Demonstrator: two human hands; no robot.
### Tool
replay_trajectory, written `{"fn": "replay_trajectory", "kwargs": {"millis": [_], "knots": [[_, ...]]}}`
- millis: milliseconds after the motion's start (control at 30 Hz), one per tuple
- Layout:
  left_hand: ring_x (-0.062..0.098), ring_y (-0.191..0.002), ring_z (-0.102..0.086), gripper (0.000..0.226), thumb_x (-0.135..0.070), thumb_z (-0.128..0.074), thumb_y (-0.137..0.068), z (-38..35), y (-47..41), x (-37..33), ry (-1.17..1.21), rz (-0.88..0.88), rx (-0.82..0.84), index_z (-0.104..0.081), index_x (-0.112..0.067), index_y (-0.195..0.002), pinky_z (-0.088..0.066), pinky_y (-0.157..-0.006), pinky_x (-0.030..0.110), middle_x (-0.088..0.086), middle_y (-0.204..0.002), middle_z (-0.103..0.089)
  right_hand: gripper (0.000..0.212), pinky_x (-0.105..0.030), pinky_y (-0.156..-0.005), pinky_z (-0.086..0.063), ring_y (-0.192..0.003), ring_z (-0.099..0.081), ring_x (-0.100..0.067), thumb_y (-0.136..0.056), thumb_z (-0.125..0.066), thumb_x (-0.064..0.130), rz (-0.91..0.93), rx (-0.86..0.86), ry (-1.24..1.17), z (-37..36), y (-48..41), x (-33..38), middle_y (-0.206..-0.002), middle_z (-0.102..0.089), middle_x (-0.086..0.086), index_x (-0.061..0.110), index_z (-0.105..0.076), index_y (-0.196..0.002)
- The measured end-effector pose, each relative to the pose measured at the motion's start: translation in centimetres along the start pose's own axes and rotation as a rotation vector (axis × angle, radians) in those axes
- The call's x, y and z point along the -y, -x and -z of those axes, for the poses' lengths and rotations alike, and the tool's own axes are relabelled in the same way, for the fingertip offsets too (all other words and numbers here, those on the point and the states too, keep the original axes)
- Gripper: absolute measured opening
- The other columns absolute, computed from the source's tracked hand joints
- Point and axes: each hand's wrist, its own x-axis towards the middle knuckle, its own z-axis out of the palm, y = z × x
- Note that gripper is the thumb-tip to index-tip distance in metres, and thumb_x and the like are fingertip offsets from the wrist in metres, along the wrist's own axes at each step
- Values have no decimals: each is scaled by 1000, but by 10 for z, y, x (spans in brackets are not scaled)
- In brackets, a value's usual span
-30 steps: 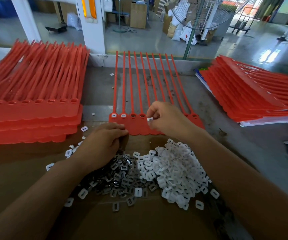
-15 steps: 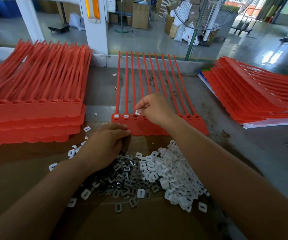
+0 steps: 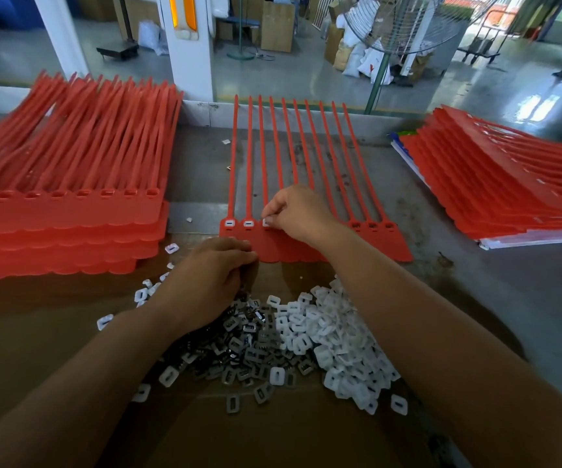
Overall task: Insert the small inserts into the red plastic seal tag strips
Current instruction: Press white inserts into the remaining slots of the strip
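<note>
Early stage: just two seated inserts [image 3: 230, 223] left of right hand [image 3: 298, 212], now pinching third insert [image 3: 266, 222] at next slot. Three empty slots [image 3: 372, 225] showing right of it, more hidden under it. Left hand [image 3: 212, 282] curled over loose pile [image 3: 323, 332]; contents impossible to tell. Strip sheet [image 3: 337, 251] flat on tabletop [image 3: 458, 298] just beyond left hand, heads near, tails pointing away, long axis straight out from hands.

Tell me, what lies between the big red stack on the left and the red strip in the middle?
In the head view: mostly bare grey tabletop, with a few small white inserts lying loose, touching neither stack nor strip.
</note>
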Motion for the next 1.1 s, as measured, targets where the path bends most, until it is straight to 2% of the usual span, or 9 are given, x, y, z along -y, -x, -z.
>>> {"fn": "replay_trajectory", "kwargs": {"millis": [200, 333, 500, 567, 633, 733, 833, 1000, 1100], "knots": [[17, -122, -45, 40, 3, -50, -82, 0, 0, 0, -5, -9, 4, -60, -11, -118, -23, -95, 13, 4, -131, -52, 8, -29, -89, -47, -103, -59, -15, -80, -69, 14, -10, -51, -13, -5, -2, 0, -108, -68, -1, 17, -72, -88], [16, -123, -44, 40, 2, -49, -83, -1, 0, 1, -6, -6, 3, -60, -12, -119, -21, -95, 11, 2, -132, -51, 11, -25, -80, -46, -99, -59, -14, -76, -73, 14, -74, -37, -18, -2, -7, 2, -104, -68, -2, 16, -71, -86], [15, -123, -43, 41, 2, -48, -83, -1, 0, 1, -4, -1, 4, -59, -13, -120, -20, -95, 9, 1, -132, -51, 36, -36, -93, -48, -109, -57, -25, -74, -72, 16, -170, 56, 54, 4, -19, 6, -115, -63, -9, 8, -65, -109], [15, -124, -42, 41, 2, -48, -84, 0, 1, 1, -2, -1, 9, -59, -13, -120, -20, -95, 9, 0, -133, -50, 45, -36, -96, -46, -112, -55, -22, -75, -74, 26, -181, 81, 204, 1, -24, 7, -120, -59, -5, 11, -61, -116], [15, -124, -42, 41, 1, -47, -84, 0, 1, 1, -3, -3, 15, -58, -14, -121, -21, -96, 11, 0, -134, -49, 49, -35, -97, -45, -113, -54, -20, -75, -74, 30, -184, 79, 212, 0, -27, 8, -120, -59, -3, 13, -59, -118], [15, -125, -42, 41, 1, -47, -84, 0, 0, 0, -1, 6, 20, -58, -14, -121, -23, -99, 14, 1, -134, -49, 44, -34, -96, -46, -112, -55, -21, -77, -72, 28, -164, 68, 192, 1, -24, 6, -119, -59, -5, 12, -61, -117], [14, -125, -41, 41, 1, -47, -84, 0, -1, 0, 1, 8, 21, -58, -14, -121, -23, -99, 14, 0, -134, -49, 27, -30, -89, -48, -107, -59, -23, -77, -68, 12, -149, 36, -22, 4, -13, 3, -112, -64, -10, 8, -66, -104], [15, -124, -42, 41, 2, -48, -84, 1, 1, 0, 7, 8, 18, -59, -13, -120, -25, -100, 18, 1, -133, -50, 16, -21, -79, -45, -89, -57, -9, -85, -62, 8, -85, 38, -126, 12, 3, 4, -106, -67, -3, 9, -68, -99], [16, -123, -43, 41, 2, -48, -83, 2, 1, -1, 7, 7, 18, -59, -13, -119, -25, -99, 17, 1, -133, -51, 16, -20, -77, -43, -88, -53, -6, -86, -60, 10, -59, 101, -188, 23, 14, 2, -109, -65, -2, 12, -67, -101]]}}
